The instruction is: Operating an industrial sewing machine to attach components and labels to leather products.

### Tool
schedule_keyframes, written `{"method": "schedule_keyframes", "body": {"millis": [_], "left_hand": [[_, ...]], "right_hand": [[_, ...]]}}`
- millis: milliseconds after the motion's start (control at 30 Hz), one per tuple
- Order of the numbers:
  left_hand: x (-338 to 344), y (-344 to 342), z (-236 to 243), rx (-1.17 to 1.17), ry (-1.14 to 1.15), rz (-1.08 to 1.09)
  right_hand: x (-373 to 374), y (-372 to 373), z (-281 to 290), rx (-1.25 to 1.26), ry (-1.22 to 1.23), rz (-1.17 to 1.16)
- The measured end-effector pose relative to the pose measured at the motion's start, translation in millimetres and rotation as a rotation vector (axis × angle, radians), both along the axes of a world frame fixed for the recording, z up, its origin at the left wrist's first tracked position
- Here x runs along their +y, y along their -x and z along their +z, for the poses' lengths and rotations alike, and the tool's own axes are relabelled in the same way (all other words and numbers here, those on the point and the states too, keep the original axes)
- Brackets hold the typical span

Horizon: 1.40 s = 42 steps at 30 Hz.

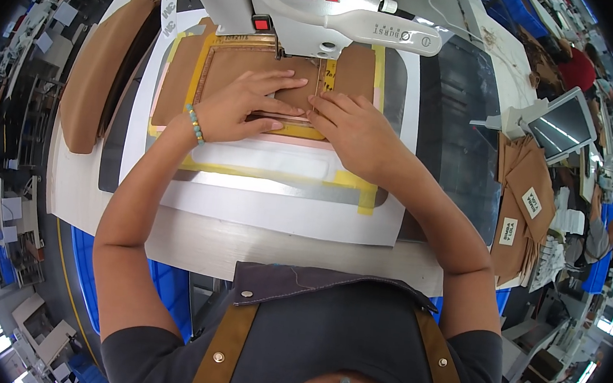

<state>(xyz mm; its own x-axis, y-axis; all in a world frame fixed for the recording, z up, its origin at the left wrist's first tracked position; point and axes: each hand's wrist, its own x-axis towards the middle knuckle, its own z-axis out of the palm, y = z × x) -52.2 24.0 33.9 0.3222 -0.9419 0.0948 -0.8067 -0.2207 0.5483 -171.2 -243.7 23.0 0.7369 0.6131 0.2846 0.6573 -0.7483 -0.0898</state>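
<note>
My left hand (245, 106), with a beaded bracelet at the wrist, lies palm down with fingers spread over a brown panel (233, 68). Around that panel runs a yellow-edged template frame (202, 73) on a white sheet (275, 218). Just right of it, my right hand (359, 134) has its fingers bent and drawn together, tips down by the template's inner right edge. Whatever those fingertips may hold is hidden. A yellow ruler strip (330, 73) passes beyond them. Directly ahead of both hands hangs the head of a white sewing machine (265, 2).
A stack of curved brown pieces (105, 79) stands at the left. On the right are brown pieces with white labels (529, 189) and a tilted screen (561, 128). Dark plates (454, 131) flank the white sheet. A blue crate (167, 289) sits below the table's near edge.
</note>
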Motion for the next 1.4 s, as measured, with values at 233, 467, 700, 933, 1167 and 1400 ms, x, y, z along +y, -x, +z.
{"method": "schedule_keyframes", "body": {"millis": [233,467,700,933,1167,1400], "left_hand": [[-6.2,-18.5,-6.9,-0.073,0.018,-0.021],[-18.1,-34.2,-0.4,-0.058,-0.004,-0.007],[-23.1,-40.2,3.0,-0.072,-0.118,0.127],[-31.4,-45.9,-6.1,-0.124,-0.084,0.237],[-5.1,-55.7,-17.5,-0.037,0.015,0.353],[93.3,-86.3,-16.0,-0.428,0.095,0.757]], "right_hand": [[-14.1,-1.1,5.7,-0.013,-0.044,-0.013],[-43.1,3.4,9.3,-0.003,-0.109,-0.133],[-54.0,-1.3,3.1,-0.029,-0.199,-0.176],[-57.2,-3.1,1.2,-0.033,-0.283,-0.187],[-59.9,-2.4,-4.1,-0.033,-0.281,-0.196],[-54.9,-17.5,1.3,-0.035,-0.042,-0.239]]}}
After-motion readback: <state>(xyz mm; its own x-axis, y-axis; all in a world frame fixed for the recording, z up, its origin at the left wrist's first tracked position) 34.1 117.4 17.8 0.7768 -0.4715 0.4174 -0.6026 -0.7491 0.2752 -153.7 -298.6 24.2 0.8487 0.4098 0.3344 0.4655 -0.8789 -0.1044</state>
